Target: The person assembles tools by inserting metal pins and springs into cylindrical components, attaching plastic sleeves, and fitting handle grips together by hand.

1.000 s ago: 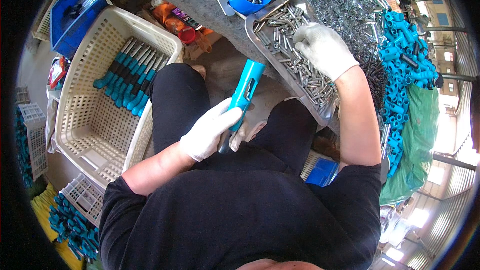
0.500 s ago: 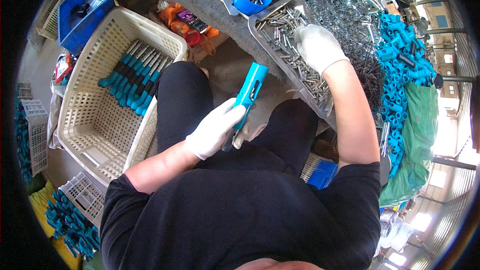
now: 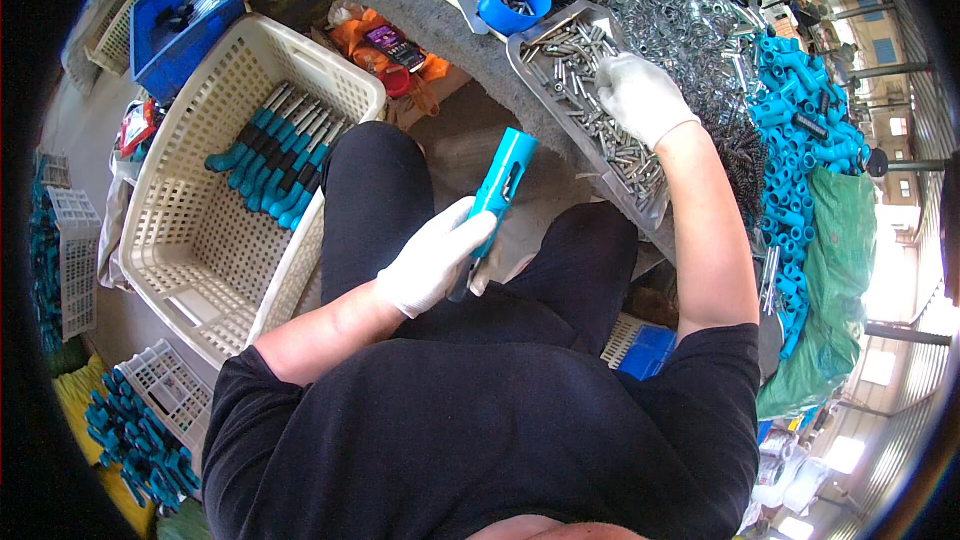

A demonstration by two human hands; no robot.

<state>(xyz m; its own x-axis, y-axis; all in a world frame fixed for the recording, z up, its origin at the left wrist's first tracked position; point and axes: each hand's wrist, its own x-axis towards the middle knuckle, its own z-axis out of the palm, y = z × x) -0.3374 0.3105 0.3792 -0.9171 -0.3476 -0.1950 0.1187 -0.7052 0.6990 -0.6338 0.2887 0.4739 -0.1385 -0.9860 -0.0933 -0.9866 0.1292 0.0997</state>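
Note:
My left hand (image 3: 436,254), in a white glove, is wrapped round a teal tubular tool body (image 3: 507,168) with a slot in its side. The tube stands tilted above my lap, its wide end up and to the right; a dark part shows below the fingers. My gloved right hand (image 3: 648,98) is over a metal tray (image 3: 522,68) of small metal pins (image 3: 575,80). Its fingers are bent and drawn together among the pins, and I cannot make out what lies between them.
A cream plastic crate (image 3: 165,190) at left holds a row of teal-handled tools (image 3: 275,165). A blue cup (image 3: 513,2) stands beyond the tray. Loose springs and rings (image 3: 680,25) and a pile of teal housings (image 3: 800,130) lie at right. A blue bin (image 3: 185,55) sits far left.
The view has shifted slightly. My right hand remains at the pins with its fingers slightly more drawn in; the left keeps its hold on the teal tool body.

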